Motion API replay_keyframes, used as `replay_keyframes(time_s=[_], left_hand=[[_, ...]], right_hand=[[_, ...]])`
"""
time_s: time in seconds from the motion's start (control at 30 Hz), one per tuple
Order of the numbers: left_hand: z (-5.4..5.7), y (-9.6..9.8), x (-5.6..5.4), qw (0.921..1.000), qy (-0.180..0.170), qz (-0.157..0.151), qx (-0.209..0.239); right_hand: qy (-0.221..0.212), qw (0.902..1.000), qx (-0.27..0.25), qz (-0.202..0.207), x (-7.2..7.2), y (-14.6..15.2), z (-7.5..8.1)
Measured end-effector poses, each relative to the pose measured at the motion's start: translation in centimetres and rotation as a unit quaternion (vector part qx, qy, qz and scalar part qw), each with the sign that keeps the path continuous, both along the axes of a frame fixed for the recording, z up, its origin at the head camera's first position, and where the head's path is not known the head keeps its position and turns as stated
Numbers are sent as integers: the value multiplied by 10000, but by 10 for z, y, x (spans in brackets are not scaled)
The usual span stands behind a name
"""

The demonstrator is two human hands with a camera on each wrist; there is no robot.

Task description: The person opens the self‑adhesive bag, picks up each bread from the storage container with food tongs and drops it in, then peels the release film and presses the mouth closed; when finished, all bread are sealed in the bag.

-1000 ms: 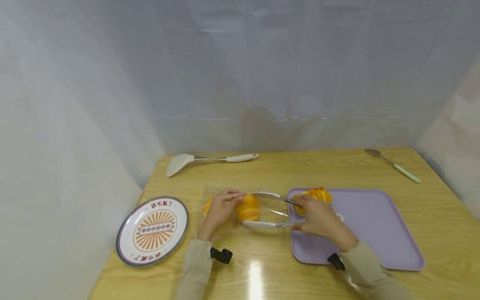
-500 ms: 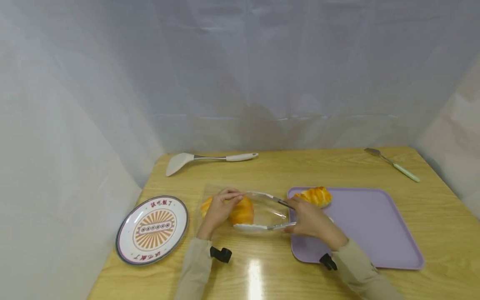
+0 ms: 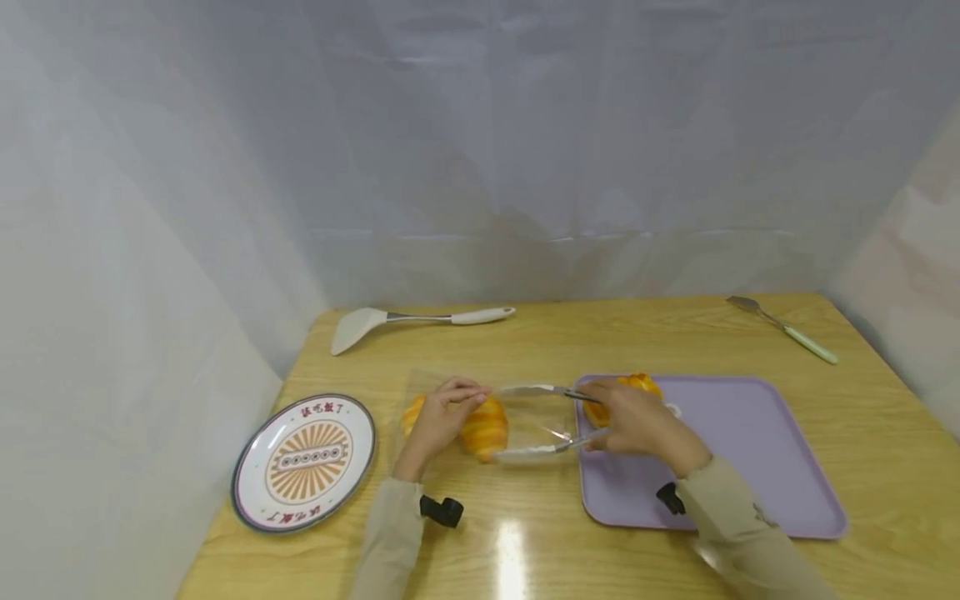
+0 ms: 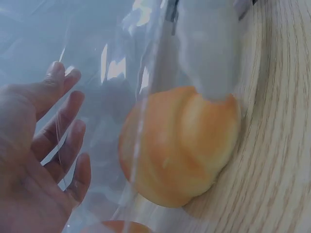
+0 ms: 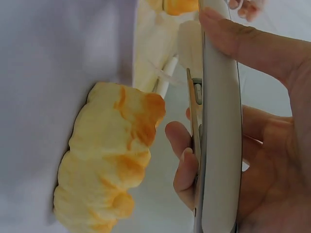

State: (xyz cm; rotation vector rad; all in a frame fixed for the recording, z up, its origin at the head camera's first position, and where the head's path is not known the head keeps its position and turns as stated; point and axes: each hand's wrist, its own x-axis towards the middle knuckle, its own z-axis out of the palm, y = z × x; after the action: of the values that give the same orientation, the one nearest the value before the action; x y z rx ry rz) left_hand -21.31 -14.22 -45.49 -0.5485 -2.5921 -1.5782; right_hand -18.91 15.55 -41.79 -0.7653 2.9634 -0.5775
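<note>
My left hand (image 3: pixel 442 417) pinches the upper film of a clear plastic bag (image 4: pixel 112 73) between thumb and index finger, the other fingers loosely bent. A golden striped bread roll (image 3: pixel 486 429) lies inside, just right of that hand; part of a second roll (image 3: pixel 410 412) shows to its left. My right hand (image 3: pixel 645 425) grips a pair of tongs (image 5: pixel 221 131), thumb on one arm and fingers on the other. The tongs' white tips are spread and reach into the bag, one right at the roll's edge. Another bread roll (image 5: pixel 107 160) sits below the right hand.
A lilac tray (image 3: pixel 750 450) on the right bears that last roll. A decorated white plate (image 3: pixel 303 462) stands at the left. Along the back lie a white spatula (image 3: pixel 360 329) and a small server with a pale green handle (image 3: pixel 810 343).
The tongs pushed the roll left, deeper into the bag, then drew back to the right with their tips spread. The roll stays near the left hand, which has barely moved.
</note>
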Motion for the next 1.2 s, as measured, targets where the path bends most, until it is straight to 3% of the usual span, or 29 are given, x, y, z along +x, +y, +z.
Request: replay_keyframes(time_s=[0.17,0.4,0.57,0.73,0.93,1.2], left_hand=[[-2,2,0,10000,-37,-4,24],[0,5,0,9997,157,133,115],[1,5,0,9994,306,129,70],[-1,3,-1,9992,349,154,-66],[-4,-1,-2,9995,211,201,-72],[-5,-3,-3,9997,130,197,-20]], right_hand=[[241,9997,44,83,-2,-5,-5],[240,9988,-432,71,0,-18,-10],[355,9987,-357,51,1,-29,-12],[202,9995,-222,-58,4,-29,-12],[-58,9991,-324,-253,14,-10,-6],[36,9945,-510,-914,42,45,-1]])
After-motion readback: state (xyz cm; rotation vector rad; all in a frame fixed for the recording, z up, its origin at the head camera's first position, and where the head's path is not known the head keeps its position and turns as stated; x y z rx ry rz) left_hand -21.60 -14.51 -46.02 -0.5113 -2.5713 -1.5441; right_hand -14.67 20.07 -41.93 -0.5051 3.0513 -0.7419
